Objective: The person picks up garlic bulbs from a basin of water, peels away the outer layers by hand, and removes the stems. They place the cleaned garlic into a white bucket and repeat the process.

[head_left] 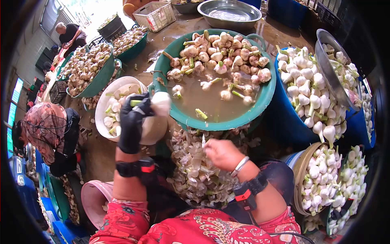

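My left hand (137,120), in a black glove, is closed on the green stem of a garlic bulb (161,102). The pale bulb is blurred and sits over the rim of a white bucket (156,131) holding peeled garlic. My bare right hand (222,154) is closed round a small knife (203,140); only a short, thin pale tip shows. Below that hand lies a heap of papery garlic skins (195,175). Just beyond, a large green tub (219,125) holds murky water and unpeeled garlic bulbs (221,53), several of them floating nearer me.
On the right stand a blue barrel (280,87) full of white garlic, a leaning metal basin (325,53) and a tilted bucket (298,183) of garlic. A pink bucket (91,203) is at lower left. One person (48,132) bends at left; another person (72,35) works farther back.
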### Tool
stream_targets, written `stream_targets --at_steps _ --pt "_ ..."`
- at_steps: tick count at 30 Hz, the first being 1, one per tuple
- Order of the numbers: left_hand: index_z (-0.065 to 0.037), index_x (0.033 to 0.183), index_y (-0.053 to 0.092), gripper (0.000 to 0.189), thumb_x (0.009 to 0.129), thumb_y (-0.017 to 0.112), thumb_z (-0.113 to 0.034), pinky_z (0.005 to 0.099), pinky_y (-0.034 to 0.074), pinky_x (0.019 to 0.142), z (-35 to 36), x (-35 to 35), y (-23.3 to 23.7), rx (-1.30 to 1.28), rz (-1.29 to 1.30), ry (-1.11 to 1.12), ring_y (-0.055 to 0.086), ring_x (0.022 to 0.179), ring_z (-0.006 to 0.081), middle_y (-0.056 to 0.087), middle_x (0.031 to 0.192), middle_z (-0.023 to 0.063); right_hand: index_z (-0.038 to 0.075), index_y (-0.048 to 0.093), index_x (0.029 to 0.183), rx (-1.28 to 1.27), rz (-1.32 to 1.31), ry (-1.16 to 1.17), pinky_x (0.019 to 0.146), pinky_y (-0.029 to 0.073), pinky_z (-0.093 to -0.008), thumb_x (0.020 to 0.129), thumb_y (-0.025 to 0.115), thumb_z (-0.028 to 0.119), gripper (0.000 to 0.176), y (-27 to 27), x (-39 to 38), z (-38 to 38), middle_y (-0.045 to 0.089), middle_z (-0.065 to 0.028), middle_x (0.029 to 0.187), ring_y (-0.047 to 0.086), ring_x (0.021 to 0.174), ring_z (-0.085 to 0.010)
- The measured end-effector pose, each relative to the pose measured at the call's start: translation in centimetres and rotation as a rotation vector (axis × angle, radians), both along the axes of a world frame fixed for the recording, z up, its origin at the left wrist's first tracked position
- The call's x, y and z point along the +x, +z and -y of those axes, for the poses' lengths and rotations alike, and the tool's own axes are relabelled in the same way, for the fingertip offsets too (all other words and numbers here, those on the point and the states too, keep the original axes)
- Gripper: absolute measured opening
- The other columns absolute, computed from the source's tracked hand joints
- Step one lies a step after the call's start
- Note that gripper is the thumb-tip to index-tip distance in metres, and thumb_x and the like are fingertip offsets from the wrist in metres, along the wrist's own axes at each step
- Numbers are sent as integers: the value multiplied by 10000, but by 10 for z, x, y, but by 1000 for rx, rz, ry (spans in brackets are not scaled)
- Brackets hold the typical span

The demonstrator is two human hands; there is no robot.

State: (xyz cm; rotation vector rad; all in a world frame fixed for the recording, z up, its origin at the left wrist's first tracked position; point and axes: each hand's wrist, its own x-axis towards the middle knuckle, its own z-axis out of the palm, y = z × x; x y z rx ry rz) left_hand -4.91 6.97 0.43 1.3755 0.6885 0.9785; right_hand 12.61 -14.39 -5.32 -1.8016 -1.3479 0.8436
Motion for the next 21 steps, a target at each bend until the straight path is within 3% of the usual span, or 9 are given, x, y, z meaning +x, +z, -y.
stream_targets --at_steps 2,3,7,8,10,12,15,18,21 --pt "-3 996 635 187 809 624 3 242 490 670 -30 -29 18 526 -416 102 587 711 108 635 859 47 28 617 676 -5 68 144 646 486 -459 787 576 182 194 -13 -4 1 609 -211 715 611 702 -384" --pt "-1 1010 645 243 769 630 29 268 494 711 -36 -39 29 517 -639 140 609 769 147 650 887 72 42 633 689 -51 159 194 631 487 -438 755 589 168 149 -17 -4 -2 607 -202 700 602 670 -376" --pt "-1 983 668 238 749 654 -40 338 493 738 -37 -3 19 806 -716 -113 631 787 246 660 885 152 54 637 655 -117 150 160 632 498 -431 675 609 170 120 13 -4 -10 596 -181 645 608 645 -359" --pt "-37 963 683 226 738 666 -62 360 486 774 -27 19 20 742 -818 -207 625 838 290 656 898 154 54 637 655 -114 150 159 632 498 -431 675 609 170 120 14 -6 -12 596 -181 645 608 645 -359" --pt "-141 1049 675 303 758 668 -225 406 482 797 -39 54 -12 967 -1079 -353 624 904 321 662 936 142 58 644 728 -106 141 81 671 503 -441 671 609 170 130 12 -10 -12 616 -176 691 618 692 -356" --pt "-202 1132 644 407 761 640 -369 416 489 789 -47 93 -29 984 -1368 -469 627 945 298 665 988 117 70 649 816 -60 118 85 690 503 -440 677 607 169 176 3 -13 -7 625 -178 726 616 716 -359" --pt "-182 1128 658 390 773 614 -339 420 504 782 -66 129 -58 1103 -1550 -543 650 953 273 681 1010 110 127 621 1106 -81 141 139 742 502 -434 707 606 187 403 5 -7 -2 606 -189 881 599 822 -364" --pt "-171 989 703 258 779 599 -279 417 520 725 -99 150 -96 1045 -1860 -623 665 866 290 697 920 75 103 624 1083 -39 167 35 745 502 -424 735 603 200 361 11 2 -5 592 -176 897 593 834 -357" --pt "-82 922 715 267 769 584 -257 415 532 742 -107 148 -92 994 -1853 -548 669 894 300 691 969 127 79 622 1071 -14 144 -82 759 505 -412 747 611 181 340 11 12 -11 603 -171 938 600 847 -352"
